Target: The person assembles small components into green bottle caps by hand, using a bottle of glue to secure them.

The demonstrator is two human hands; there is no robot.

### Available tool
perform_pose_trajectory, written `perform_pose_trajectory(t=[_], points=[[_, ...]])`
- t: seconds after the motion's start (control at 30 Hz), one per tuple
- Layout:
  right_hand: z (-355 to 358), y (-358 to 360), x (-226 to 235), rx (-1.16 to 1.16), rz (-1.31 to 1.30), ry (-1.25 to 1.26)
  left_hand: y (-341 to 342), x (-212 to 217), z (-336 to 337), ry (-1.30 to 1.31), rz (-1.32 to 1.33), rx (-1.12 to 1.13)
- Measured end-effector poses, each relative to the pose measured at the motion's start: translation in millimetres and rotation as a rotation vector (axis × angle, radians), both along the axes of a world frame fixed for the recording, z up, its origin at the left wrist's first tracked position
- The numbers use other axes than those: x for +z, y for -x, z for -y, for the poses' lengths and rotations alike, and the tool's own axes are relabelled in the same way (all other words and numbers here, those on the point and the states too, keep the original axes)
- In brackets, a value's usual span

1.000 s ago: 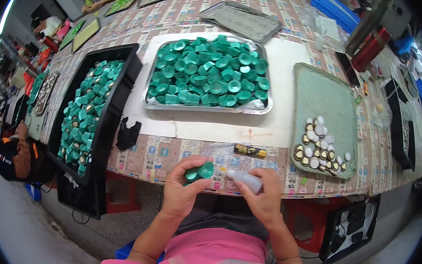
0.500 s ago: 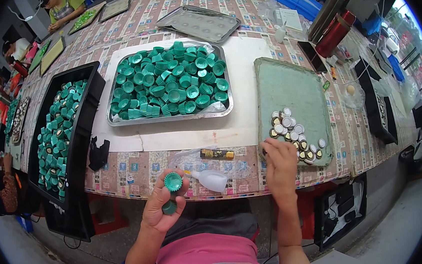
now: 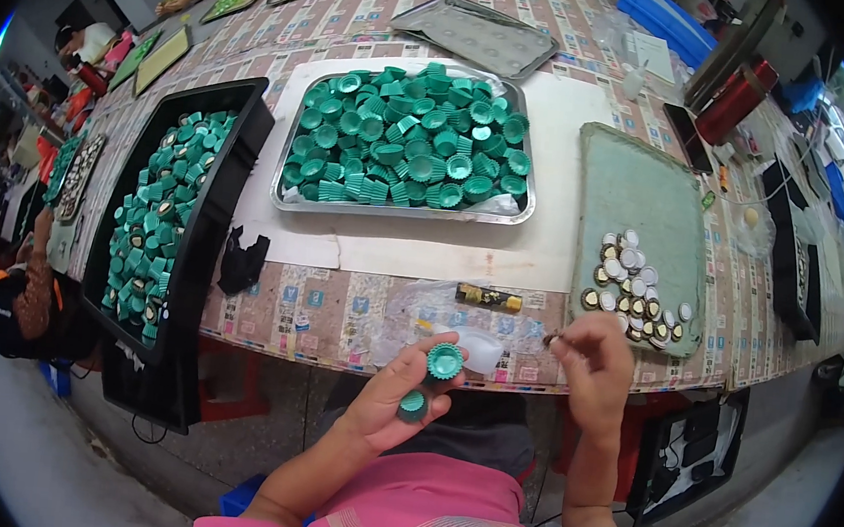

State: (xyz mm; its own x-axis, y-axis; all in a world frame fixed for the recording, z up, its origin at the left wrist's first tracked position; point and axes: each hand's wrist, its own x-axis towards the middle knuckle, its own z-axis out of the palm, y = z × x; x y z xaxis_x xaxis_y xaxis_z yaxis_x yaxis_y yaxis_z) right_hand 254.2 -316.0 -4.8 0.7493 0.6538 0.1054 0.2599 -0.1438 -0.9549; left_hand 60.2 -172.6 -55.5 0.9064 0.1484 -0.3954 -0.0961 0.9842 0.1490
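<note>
My left hand (image 3: 393, 393) is closed around two green fluted cups. One shiny-lined cup (image 3: 444, 362) faces up at the fingertips, and another cup (image 3: 414, 405) sits lower against the fingers. My right hand (image 3: 597, 377) pinches a small dark round disc (image 3: 550, 339), held over the table's near edge and apart from the cups. Beyond that hand, small round discs (image 3: 639, 284), some white on top and some dark and gold, lie heaped on the near end of a green cloth-covered board (image 3: 639, 187). A metal tray (image 3: 406, 214) piled with green cups (image 3: 408, 142) stands ahead.
At left, a black crate (image 3: 252, 120) holds filled green cups. A white squeeze bottle (image 3: 480, 350) and a black-and-gold tube (image 3: 489, 297) lie by the near edge. A red flask (image 3: 737, 102) and phone (image 3: 687, 136) stand back right. Other people work at far left.
My right hand has left the heaped discs and come nearer my left hand, now with a dark disc in its fingers. My left hand still holds both cups. The view has shifted left.
</note>
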Motion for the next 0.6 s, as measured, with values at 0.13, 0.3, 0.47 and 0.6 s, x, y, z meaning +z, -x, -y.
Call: perform_pose_trajectory(t=[0.13, 0.3, 0.47, 0.6], points=[[-19.4, 44.7, 8.5, 0.259, -0.063, -0.009, 4.6, 1.0, -1.5, -0.025, 0.013, 0.001], [-37.2, 65.4, 8.4, 0.329, 0.04, 0.043, 15.2, 2.9, -2.9, -0.062, -0.003, 0.026], [-45.5, 76.7, 0.0, 0.31, 0.225, 0.0, 26.3, 1.2, -8.5, -0.1, -0.01, 0.011], [-51.8, 81.8, -5.3, 0.299, 0.313, -0.027, 33.4, -1.3, -13.3, -0.116, -0.008, -0.005]])
